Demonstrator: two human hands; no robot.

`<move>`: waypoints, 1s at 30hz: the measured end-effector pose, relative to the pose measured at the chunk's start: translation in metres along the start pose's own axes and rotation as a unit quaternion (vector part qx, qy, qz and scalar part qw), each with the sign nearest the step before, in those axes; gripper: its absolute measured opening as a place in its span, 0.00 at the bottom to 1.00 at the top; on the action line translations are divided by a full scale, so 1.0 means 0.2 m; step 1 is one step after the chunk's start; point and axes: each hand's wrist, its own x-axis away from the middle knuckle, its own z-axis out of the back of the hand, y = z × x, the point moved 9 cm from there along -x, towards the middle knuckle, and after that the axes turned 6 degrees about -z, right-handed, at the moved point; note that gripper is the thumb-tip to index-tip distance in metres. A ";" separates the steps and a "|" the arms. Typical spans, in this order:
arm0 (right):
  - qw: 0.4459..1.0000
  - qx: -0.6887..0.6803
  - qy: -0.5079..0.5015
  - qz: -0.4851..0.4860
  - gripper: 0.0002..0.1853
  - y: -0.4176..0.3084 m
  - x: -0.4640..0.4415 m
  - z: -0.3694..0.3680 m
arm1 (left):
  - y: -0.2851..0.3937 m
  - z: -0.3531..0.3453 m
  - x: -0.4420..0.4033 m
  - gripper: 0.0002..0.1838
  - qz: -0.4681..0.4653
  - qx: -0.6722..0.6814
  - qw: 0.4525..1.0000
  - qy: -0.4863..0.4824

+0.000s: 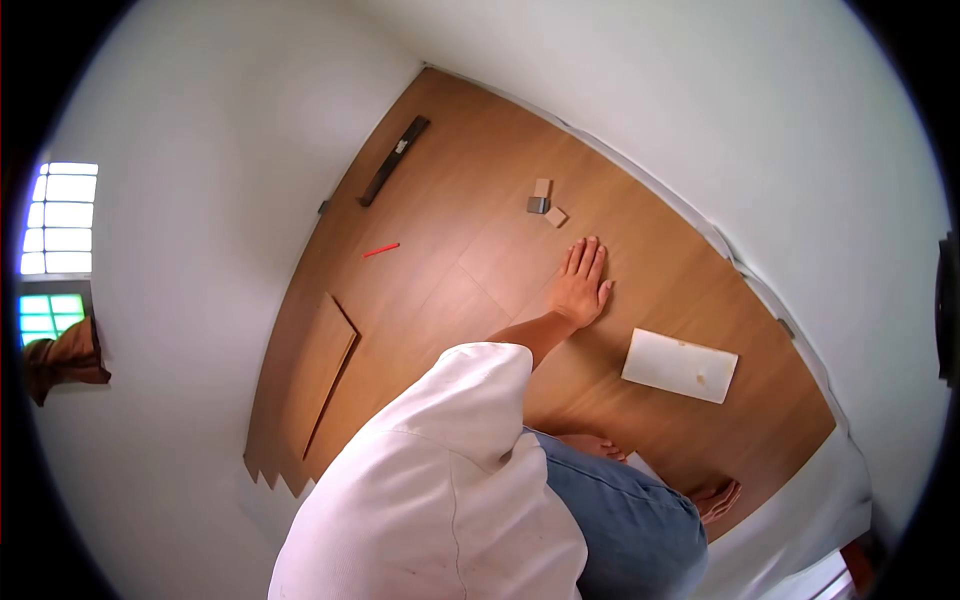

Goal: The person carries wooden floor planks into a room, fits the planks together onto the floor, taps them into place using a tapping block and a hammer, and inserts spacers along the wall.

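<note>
My left hand lies palm down on the wood-look plank floor, fingers stretched out and thumb to the right. Nothing is in it. Just beyond its fingertips sit small blocks: two light brown ones and a dark grey one close together. To its right lies a cream rectangular board piece with a brownish spot. Past my jeans-covered knee, my right hand shows only in part, low over the floor, its fingers extended and apart.
A long dark bar lies near the far left wall, with a red pencil-like stick closer in. A loose plank rests at left. White sheeting borders the planks at lower right. My bare foot is beside my knee.
</note>
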 end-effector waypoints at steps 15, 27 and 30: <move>0.997 0.017 -0.048 -0.059 0.27 0.03 0.00 -0.06 | 0.02 -0.03 0.01 0.31 -0.035 0.017 0.999 0.021; 0.997 0.035 -0.075 -0.006 0.27 0.01 0.00 -0.03 | 0.02 0.01 0.00 0.31 -0.033 0.025 0.998 0.048; 0.996 0.034 -0.088 0.005 0.27 -0.03 -0.02 0.00 | 0.02 0.03 0.00 0.31 -0.035 0.025 0.998 0.050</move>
